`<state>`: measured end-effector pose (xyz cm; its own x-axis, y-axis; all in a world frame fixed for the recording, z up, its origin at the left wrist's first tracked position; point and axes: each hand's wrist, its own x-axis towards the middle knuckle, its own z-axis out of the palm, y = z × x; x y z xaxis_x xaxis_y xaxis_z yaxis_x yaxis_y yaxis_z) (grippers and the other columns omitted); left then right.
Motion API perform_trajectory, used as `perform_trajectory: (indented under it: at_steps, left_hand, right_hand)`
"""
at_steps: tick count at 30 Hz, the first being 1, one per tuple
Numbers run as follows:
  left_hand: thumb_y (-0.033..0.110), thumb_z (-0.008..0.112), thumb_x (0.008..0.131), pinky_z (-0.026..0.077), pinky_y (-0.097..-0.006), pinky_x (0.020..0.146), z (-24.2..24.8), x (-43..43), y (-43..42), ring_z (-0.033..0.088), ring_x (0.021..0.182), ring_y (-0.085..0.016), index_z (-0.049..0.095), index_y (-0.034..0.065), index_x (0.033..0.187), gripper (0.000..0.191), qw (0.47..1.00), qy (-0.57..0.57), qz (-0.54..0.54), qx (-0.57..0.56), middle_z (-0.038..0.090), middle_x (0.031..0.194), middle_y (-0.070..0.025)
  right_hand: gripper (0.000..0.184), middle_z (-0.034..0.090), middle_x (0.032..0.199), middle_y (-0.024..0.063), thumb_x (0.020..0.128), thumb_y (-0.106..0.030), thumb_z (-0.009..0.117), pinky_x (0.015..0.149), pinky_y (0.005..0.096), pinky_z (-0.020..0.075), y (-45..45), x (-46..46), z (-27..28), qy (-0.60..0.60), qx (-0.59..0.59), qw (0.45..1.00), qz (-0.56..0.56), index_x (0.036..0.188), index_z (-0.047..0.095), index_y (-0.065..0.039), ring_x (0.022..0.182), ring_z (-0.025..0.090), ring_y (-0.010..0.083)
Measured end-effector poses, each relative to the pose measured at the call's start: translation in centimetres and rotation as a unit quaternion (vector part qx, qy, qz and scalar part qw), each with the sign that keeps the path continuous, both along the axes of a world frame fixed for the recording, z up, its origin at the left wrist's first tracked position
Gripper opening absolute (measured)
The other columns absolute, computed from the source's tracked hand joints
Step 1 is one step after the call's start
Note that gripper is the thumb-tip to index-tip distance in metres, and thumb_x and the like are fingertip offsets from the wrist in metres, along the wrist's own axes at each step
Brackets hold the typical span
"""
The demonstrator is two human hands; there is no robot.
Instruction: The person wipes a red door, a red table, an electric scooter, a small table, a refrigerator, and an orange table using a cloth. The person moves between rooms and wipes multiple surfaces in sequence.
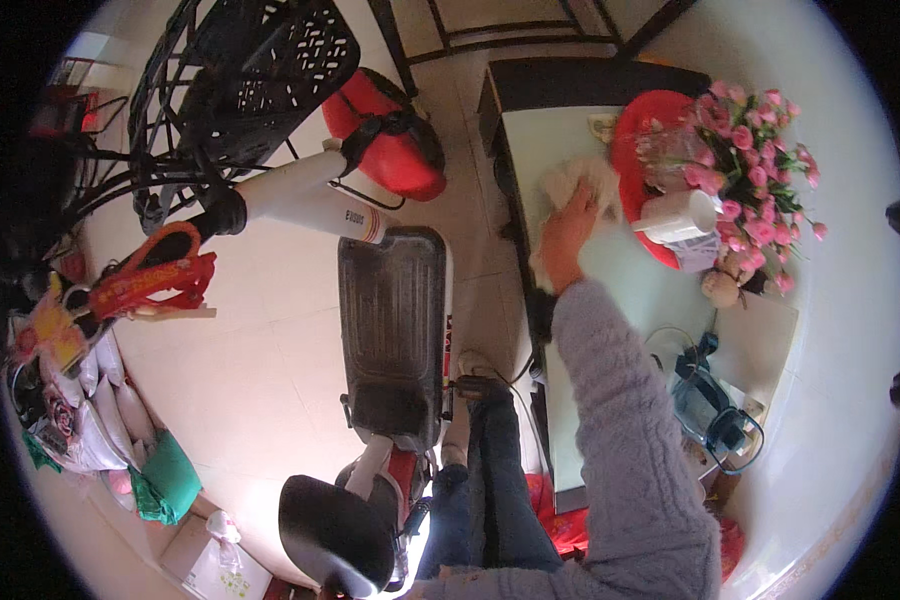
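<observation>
My right hand, at the end of a fuzzy grey sleeve, reaches across a narrow table with a pale top. It holds a whitish cloth down against the tabletop near the long edge; hand and cloth look blurred. Just to the right of the cloth lies a red tray. On it are a clear glass vessel and a white mug that appears tipped over. Pink artificial-looking flowers spread beside the tray. My left hand is out of view.
An electric scooter with a black footboard, a black seat and a black basket stands left of my legs. A blue clear bottle lies by a white box. Bags fill the left side. A cable hangs beside the table.
</observation>
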<state>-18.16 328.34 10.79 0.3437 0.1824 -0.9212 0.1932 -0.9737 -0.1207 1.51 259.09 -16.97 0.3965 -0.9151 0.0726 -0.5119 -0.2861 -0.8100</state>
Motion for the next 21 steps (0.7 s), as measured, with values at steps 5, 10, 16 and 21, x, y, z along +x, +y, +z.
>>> perform_trajectory:
  at_steps: [5,10,16,21]
  left_hand:
    - [0.027,0.068,0.07,0.05,-0.0397,0.066,1.0,-0.4,-0.2,0.064,0.077,-0.032,0.063,0.0031,0.086,0.029,1.0,0.004,0.009,0.01,0.065,0.081,-0.0173]
    - [0.026,0.068,0.069,0.05,-0.0397,0.065,2.5,-1.2,0.4,0.064,0.077,-0.033,0.063,0.0039,0.086,0.029,1.0,0.009,0.002,0.008,0.065,0.08,-0.0168]
    - [0.026,0.069,0.068,0.05,-0.0398,0.065,2.4,-1.5,1.3,0.063,0.076,-0.033,0.063,0.0049,0.086,0.028,0.999,-0.012,-0.026,-0.02,0.065,0.08,-0.0163]
    - [0.025,0.069,0.067,0.05,-0.0398,0.065,2.0,-1.7,2.4,0.063,0.076,-0.033,0.064,0.0057,0.086,0.028,0.994,-0.052,-0.071,-0.067,0.065,0.079,-0.0159]
  right_hand:
    - [0.052,0.048,0.113,0.0229,0.076,0.001,0.056,0.083,0.0391,0.0426,-6.1,7.0,-1.2,0.12,-0.163,0.975,0.096,0.125,0.04,-0.002,0.099,0.05,0.0383]
    - [0.054,0.048,0.117,0.0202,0.073,0.003,0.056,0.084,0.0424,0.0438,-7.6,10.4,-1.8,0.042,-0.156,0.963,0.214,0.124,0.045,-0.011,0.102,0.05,0.0393]
    - [0.047,0.05,0.115,0.0179,0.075,0.004,0.052,0.087,0.042,0.0417,-3.4,3.1,-2.1,0.109,-0.171,0.925,0.322,0.12,0.049,-0.01,0.107,0.047,0.0361]
    - [0.032,0.048,0.113,0.0147,0.082,-0.008,0.05,0.084,0.0438,0.042,4.1,-6.2,0.4,0.105,0.013,0.956,0.273,0.113,0.054,-0.013,0.1,0.048,0.0376]
